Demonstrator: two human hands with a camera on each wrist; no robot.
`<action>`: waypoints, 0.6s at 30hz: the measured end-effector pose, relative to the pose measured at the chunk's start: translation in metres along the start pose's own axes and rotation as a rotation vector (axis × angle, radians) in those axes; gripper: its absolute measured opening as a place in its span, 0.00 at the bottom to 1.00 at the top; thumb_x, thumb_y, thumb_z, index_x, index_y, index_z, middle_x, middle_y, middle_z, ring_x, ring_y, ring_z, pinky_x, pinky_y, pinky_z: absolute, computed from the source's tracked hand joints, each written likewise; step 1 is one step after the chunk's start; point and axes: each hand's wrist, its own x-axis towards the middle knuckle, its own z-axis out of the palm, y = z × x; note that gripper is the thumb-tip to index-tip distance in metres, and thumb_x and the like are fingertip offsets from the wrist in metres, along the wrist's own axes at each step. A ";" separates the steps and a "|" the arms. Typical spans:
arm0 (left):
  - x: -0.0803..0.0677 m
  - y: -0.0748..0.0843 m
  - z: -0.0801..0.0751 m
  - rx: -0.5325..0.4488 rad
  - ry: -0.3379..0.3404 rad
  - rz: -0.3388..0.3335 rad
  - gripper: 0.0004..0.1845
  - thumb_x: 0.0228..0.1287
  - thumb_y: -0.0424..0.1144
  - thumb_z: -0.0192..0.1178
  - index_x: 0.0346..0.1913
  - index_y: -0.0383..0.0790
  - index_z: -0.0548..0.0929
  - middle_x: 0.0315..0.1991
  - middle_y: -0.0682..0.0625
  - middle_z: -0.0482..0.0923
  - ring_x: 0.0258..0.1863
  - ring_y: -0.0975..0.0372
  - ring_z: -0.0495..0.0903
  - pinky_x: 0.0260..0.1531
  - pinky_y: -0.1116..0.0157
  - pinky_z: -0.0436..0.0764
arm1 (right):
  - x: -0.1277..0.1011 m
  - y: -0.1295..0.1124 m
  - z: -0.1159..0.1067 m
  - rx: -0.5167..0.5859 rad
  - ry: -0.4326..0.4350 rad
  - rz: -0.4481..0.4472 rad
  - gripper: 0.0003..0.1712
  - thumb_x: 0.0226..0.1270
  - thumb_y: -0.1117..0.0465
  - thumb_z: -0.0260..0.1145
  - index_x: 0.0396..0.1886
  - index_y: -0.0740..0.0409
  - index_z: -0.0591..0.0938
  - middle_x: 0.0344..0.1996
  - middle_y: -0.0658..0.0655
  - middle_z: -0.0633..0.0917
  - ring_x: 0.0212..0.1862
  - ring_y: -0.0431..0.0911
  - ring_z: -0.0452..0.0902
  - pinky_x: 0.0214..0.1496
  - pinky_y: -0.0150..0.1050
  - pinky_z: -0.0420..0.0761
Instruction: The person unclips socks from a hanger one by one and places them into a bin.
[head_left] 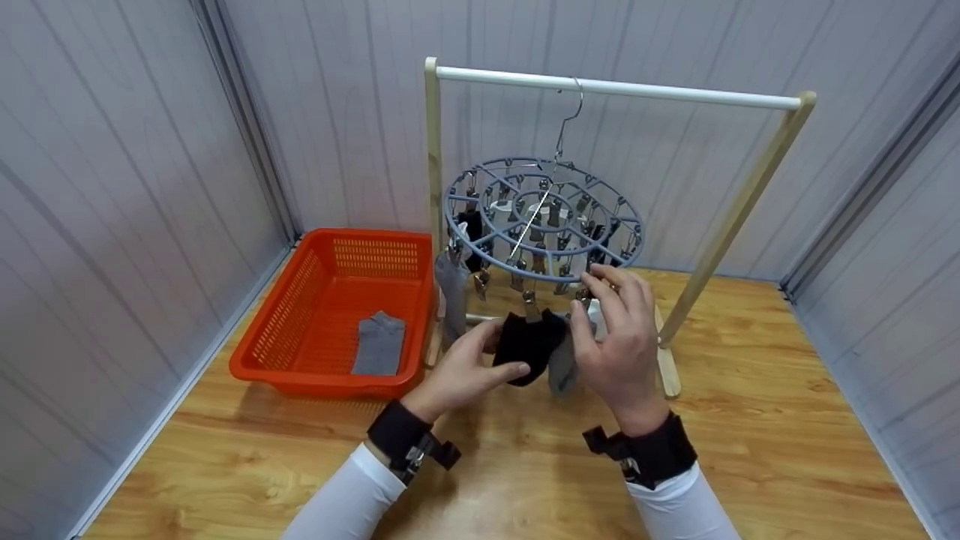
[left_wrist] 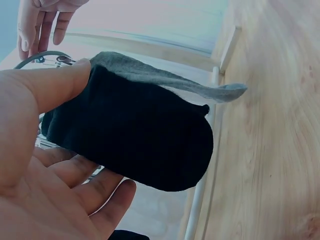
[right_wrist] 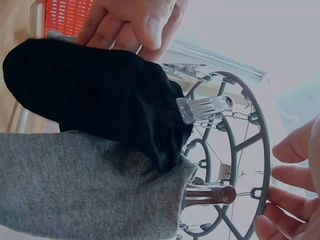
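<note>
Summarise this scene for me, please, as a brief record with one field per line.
Hanging: round blue-grey clip hanger, hooked over the white rod of a pale wooden-sided rack
Clipped: black fabric sock, its cuff in a silvery metal clip; ribbed grey sock beside it
Left hand: thumb and fingers on opposite sides of the black sock
Right hand: raised at the hanger's rim, contact unclear
Container: orange slotted plastic basket, with a flat grey sock inside
Underneath: brown wood-grain surface
</note>
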 end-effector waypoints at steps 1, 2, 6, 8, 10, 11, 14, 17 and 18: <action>0.000 0.000 0.000 -0.003 0.003 -0.001 0.35 0.71 0.47 0.79 0.74 0.37 0.79 0.59 0.46 0.86 0.57 0.53 0.84 0.64 0.41 0.81 | -0.001 0.000 0.000 0.001 0.000 0.000 0.19 0.77 0.66 0.72 0.63 0.70 0.87 0.65 0.66 0.84 0.68 0.64 0.75 0.74 0.58 0.71; 0.001 0.000 0.001 -0.004 0.007 -0.002 0.34 0.71 0.47 0.79 0.73 0.37 0.80 0.58 0.45 0.87 0.56 0.53 0.85 0.63 0.42 0.83 | -0.001 0.000 0.000 0.002 0.000 0.001 0.19 0.77 0.66 0.72 0.63 0.70 0.88 0.65 0.66 0.84 0.68 0.63 0.75 0.74 0.58 0.71; 0.002 0.001 0.001 -0.024 0.020 -0.013 0.32 0.72 0.45 0.78 0.72 0.37 0.81 0.57 0.45 0.87 0.53 0.54 0.87 0.58 0.49 0.86 | -0.001 -0.001 0.000 0.009 0.001 0.002 0.19 0.77 0.66 0.72 0.63 0.70 0.88 0.65 0.66 0.84 0.68 0.63 0.75 0.75 0.57 0.71; 0.001 0.001 0.001 -0.040 0.027 -0.021 0.32 0.72 0.45 0.78 0.72 0.36 0.81 0.58 0.44 0.88 0.54 0.54 0.87 0.57 0.50 0.86 | -0.001 -0.001 0.000 0.013 0.002 -0.001 0.19 0.77 0.66 0.72 0.63 0.69 0.88 0.66 0.65 0.84 0.69 0.63 0.75 0.75 0.57 0.71; 0.001 0.001 0.001 -0.050 0.038 -0.020 0.31 0.72 0.44 0.78 0.72 0.35 0.81 0.58 0.43 0.89 0.54 0.54 0.87 0.57 0.50 0.86 | -0.002 -0.001 0.000 0.010 0.000 -0.007 0.19 0.77 0.66 0.72 0.63 0.69 0.88 0.65 0.66 0.84 0.69 0.63 0.76 0.75 0.57 0.71; 0.001 0.001 0.001 -0.049 0.046 -0.018 0.31 0.72 0.43 0.78 0.71 0.35 0.81 0.58 0.43 0.89 0.54 0.54 0.88 0.57 0.50 0.87 | -0.002 -0.001 0.000 0.010 -0.001 -0.008 0.19 0.77 0.67 0.72 0.63 0.68 0.88 0.65 0.66 0.84 0.69 0.63 0.76 0.75 0.56 0.71; 0.002 0.000 0.000 -0.048 0.066 0.001 0.28 0.72 0.42 0.78 0.69 0.35 0.83 0.56 0.43 0.90 0.52 0.55 0.88 0.56 0.50 0.87 | -0.001 -0.001 -0.001 0.008 -0.004 -0.011 0.18 0.78 0.67 0.72 0.63 0.68 0.88 0.65 0.66 0.84 0.69 0.63 0.76 0.76 0.56 0.70; 0.002 0.000 -0.001 -0.044 0.078 0.013 0.25 0.72 0.41 0.78 0.66 0.36 0.84 0.55 0.44 0.90 0.51 0.55 0.88 0.57 0.49 0.86 | 0.000 -0.002 -0.002 0.002 -0.019 -0.016 0.19 0.79 0.66 0.71 0.64 0.68 0.87 0.67 0.65 0.83 0.71 0.62 0.75 0.78 0.54 0.69; 0.001 0.000 -0.001 -0.044 0.079 0.014 0.25 0.72 0.41 0.78 0.66 0.36 0.85 0.54 0.44 0.90 0.51 0.55 0.88 0.57 0.49 0.86 | 0.000 -0.002 -0.002 0.000 -0.023 -0.018 0.19 0.79 0.66 0.71 0.65 0.68 0.87 0.67 0.65 0.83 0.71 0.62 0.75 0.78 0.53 0.69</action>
